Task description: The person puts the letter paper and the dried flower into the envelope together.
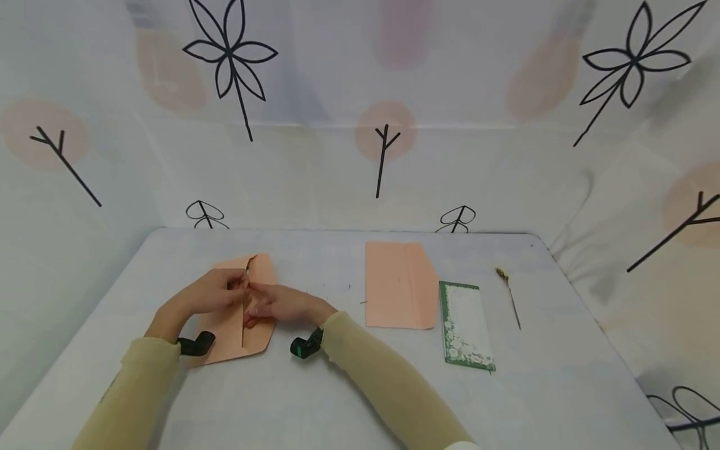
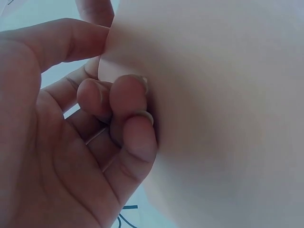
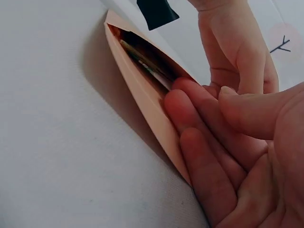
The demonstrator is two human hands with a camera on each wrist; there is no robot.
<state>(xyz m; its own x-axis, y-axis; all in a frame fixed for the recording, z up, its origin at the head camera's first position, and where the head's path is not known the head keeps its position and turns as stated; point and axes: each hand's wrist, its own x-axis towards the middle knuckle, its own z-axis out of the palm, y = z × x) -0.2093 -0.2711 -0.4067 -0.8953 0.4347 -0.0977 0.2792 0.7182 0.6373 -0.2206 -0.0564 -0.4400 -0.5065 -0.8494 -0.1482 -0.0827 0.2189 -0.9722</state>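
A peach-coloured paper envelope [image 1: 227, 334] lies at the left of the table, its long mouth parted. My left hand [image 1: 216, 290] rests across its body, thumb and fingers pinching the paper at the edge in the left wrist view. Facing it, my right hand [image 1: 287, 303] reaches over the flap, its extended fingers [image 3: 178, 102] right at the mouth. Inside the envelope, a thin item with pale and greenish parts [image 3: 147, 69] shows in the right wrist view; most of it is hidden. The two hands' fingertips meet near the mouth's upper part.
A second peach envelope [image 1: 388, 284] lies flat right of centre. Beside it are a white card with a green floral border [image 1: 464, 325] and a thin dried flower stem [image 1: 510, 290]. A patterned cloth [image 1: 315, 169] hangs behind the table [image 1: 540, 387].
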